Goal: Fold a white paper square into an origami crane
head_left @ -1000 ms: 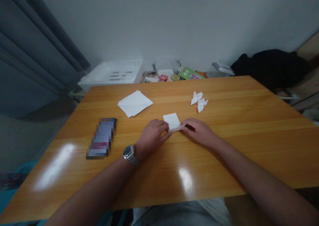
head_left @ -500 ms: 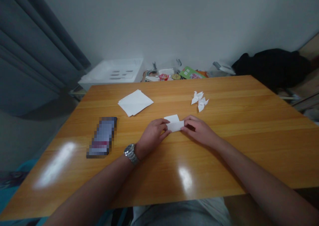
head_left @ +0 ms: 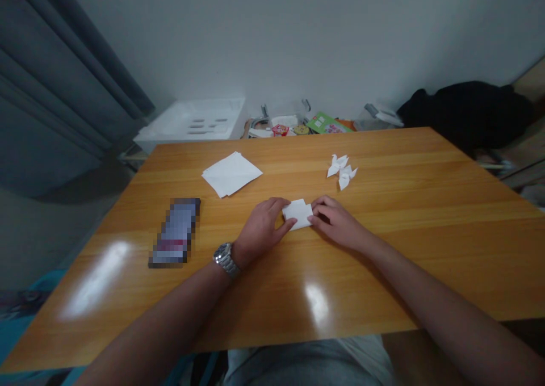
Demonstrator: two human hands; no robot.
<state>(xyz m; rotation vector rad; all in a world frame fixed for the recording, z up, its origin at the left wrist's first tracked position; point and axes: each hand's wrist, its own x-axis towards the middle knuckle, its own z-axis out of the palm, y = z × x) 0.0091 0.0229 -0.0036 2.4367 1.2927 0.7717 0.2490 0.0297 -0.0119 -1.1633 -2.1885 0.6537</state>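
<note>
White paper sits between your two hands. Your left hand is at 9 o'clock from it, and your right hand is at 3 o'clock. Both hands are half curled, and each one's fingertips touch a side of the one small folded paper. You cannot tell if they pinch it hard or just rest on it. The folded paper lies low on the wooden table, with your hands close on both sides.

One silver watch is on your left wrist. Going out from the folded paper, one stack of square white paper lies at 10 o'clock. Two small white paper birds sit close together at 1 o'clock. One blurred phone lies at 9 o'clock, past your left hand and near the table's left edge.

You have lots of open table at 3 o'clock, out to the right edge. There is more room at 12 o'clock, before the far edge. Past that edge are one white tray, one green booklet, and one black cloth.
</note>
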